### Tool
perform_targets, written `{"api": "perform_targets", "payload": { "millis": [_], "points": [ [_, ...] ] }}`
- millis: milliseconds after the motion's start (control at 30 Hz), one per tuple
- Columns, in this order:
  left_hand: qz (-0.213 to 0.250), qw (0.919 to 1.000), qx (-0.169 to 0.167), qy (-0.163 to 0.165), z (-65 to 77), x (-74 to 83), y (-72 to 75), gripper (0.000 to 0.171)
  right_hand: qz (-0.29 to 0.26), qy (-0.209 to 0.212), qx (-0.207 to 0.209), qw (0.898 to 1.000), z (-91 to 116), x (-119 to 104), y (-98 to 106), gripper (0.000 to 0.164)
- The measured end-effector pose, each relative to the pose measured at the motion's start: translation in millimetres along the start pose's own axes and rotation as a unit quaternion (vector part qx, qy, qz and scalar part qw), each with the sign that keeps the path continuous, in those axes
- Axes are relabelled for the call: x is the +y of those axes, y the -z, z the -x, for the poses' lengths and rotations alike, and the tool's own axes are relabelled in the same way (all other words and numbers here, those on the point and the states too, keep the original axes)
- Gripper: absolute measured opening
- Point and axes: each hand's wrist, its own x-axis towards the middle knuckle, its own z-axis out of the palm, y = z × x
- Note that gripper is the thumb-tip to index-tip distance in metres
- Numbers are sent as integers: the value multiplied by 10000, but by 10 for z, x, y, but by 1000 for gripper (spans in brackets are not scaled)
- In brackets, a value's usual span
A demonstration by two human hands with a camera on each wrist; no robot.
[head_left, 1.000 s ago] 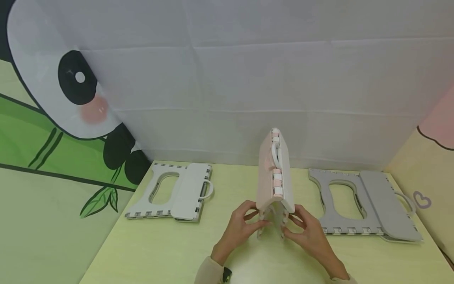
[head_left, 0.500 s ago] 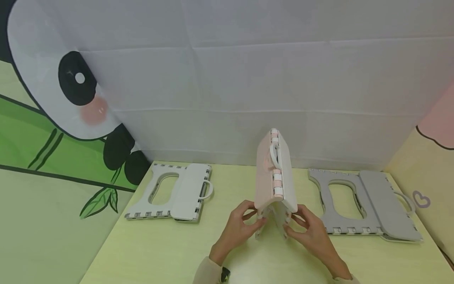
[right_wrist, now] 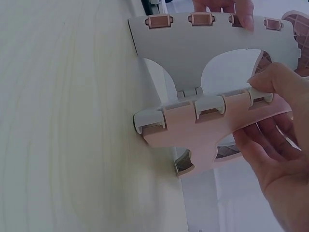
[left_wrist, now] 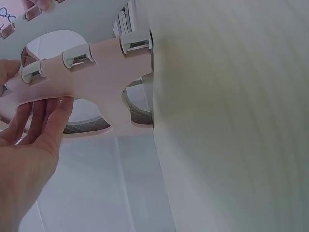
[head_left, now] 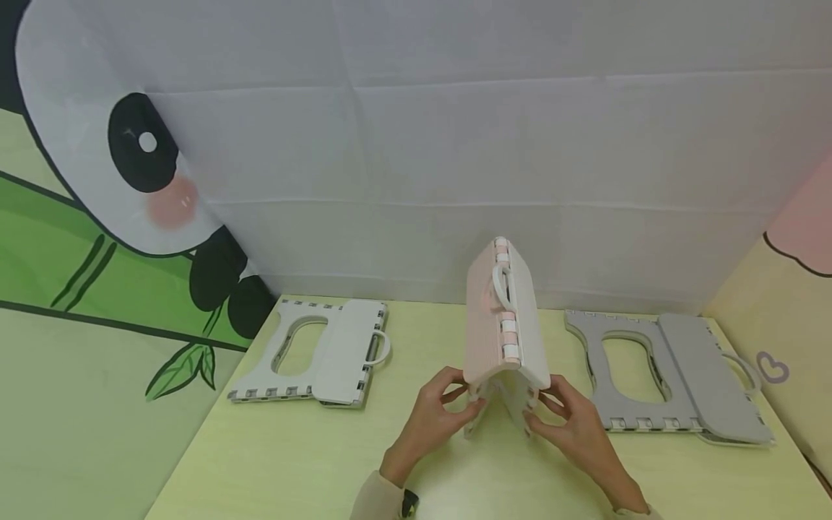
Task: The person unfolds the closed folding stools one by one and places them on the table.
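A pink and white folding step stool (head_left: 484, 318) stands partly unfolded on the table, its hinged top raised in a narrow ridge with a small white carry handle (head_left: 502, 285). My left hand (head_left: 433, 417) grips the left leg panel, fingers passing through its cutout (left_wrist: 84, 110) in the left wrist view. On the other side my right hand (head_left: 575, 425) holds the right leg panel (right_wrist: 207, 125), thumb on its hinged edge and fingers in the opening. Between the hands the two leg panels spread apart. The far ends of the legs are hidden in the head view.
A folded white step stool (head_left: 351, 347) lies flat at the left of the pale yellow table (head_left: 260, 462). At the right lies a folded grey step stool (head_left: 698, 375). A white cloth wall (head_left: 416, 166) rises behind the table.
The step stool's two halves have opened wider, the left side moving left and the right side right. Both hands have moved slightly apart, still holding the leg panels.
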Motion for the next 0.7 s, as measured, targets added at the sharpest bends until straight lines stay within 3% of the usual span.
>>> {"api": "perform_targets", "payload": {
  "millis": [467, 700],
  "points": [
    [-99, 9999, -119, 77, 21, -18, 57, 38, 79, -126, 71, 9999, 38, 16, 39, 49],
    [-319, 9992, -156, -167, 15, -18, 84, 36, 116, -228, 87, 9996, 40, 22, 64, 49]
  ]
}}
